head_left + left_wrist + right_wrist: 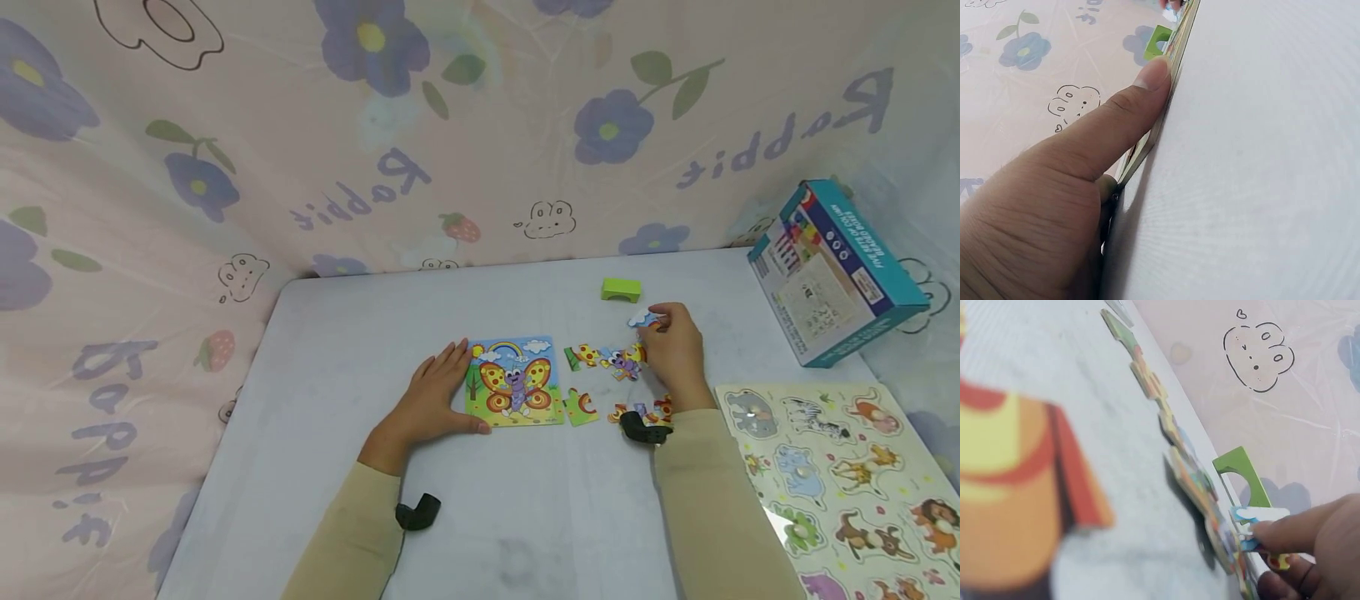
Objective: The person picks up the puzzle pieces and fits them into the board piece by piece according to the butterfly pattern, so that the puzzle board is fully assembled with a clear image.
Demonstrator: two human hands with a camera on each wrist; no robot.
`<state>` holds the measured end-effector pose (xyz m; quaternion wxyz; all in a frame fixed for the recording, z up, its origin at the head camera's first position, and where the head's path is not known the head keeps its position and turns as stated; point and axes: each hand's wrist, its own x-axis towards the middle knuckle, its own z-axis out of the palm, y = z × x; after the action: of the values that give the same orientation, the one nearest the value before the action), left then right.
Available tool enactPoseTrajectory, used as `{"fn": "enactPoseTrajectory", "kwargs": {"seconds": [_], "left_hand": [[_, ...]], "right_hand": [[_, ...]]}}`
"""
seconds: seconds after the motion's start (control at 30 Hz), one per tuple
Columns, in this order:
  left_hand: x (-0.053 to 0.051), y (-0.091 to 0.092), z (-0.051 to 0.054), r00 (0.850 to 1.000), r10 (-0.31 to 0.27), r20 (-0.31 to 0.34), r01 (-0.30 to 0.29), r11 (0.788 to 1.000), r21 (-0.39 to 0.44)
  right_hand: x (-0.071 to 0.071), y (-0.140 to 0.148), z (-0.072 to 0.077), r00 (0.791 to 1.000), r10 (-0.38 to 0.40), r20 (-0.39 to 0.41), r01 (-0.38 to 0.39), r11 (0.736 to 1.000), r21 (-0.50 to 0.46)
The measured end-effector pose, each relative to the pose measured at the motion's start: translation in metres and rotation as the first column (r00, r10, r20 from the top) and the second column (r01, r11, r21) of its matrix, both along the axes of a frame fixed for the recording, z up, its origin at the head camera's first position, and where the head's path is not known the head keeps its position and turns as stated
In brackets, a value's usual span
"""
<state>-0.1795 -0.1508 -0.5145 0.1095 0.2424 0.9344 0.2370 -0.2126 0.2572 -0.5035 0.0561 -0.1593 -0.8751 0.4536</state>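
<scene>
A square butterfly picture board lies flat on the table. My left hand rests at its left side with fairly straight fingers; in the left wrist view the thumb touches the board's near edge. My right hand pinches a jigsaw piece with blue sky and white cloud between thumb and finger. Under and beside that hand runs a row of joined jigsaw pieces showing part of a butterfly. Nearer to me lie a green-and-red jigsaw piece and other orange pieces, partly hidden by the wrist strap.
A green arch block stands behind the pieces. At the right are a blue-edged box and a large animal peg board beside my right forearm. A patterned curtain rises behind the white table.
</scene>
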Motion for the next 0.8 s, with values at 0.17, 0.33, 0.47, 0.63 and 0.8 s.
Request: {"fn": "enactPoseTrajectory", "kwargs": {"seconds": [0.17, 0.33, 0.47, 0.63, 0.8], "left_hand": [[0.0, -0.001, 0.0, 1.0, -0.002, 0.003, 0.002, 1.0, -0.019], [-0.001, 0.0, 0.0, 1.0, -0.008, 0.004, 0.008, 0.999, -0.033], [-0.002, 0.0, 0.0, 1.0, -0.008, 0.005, 0.008, 0.999, -0.034], [-0.001, 0.0, 0.0, 1.0, -0.004, 0.006, 0.004, 1.0, -0.026], [-0.001, 0.0, -0.001, 1.0, -0.002, 0.004, 0.002, 1.0, -0.027]], "right_hand": [[0.001, 0.001, 0.002, 0.999, -0.011, -0.036, 0.009, 0.999, -0.049], [0.003, 0.0, 0.008, 0.997, -0.005, -0.078, -0.007, 0.988, -0.153], [0.004, -0.004, 0.014, 0.996, 0.009, -0.093, -0.036, 0.955, -0.294], [0.005, -0.008, 0.019, 0.994, 0.022, -0.103, -0.062, 0.912, -0.405], [0.008, -0.012, 0.024, 0.993, 0.064, -0.099, -0.095, 0.931, -0.352]]}}
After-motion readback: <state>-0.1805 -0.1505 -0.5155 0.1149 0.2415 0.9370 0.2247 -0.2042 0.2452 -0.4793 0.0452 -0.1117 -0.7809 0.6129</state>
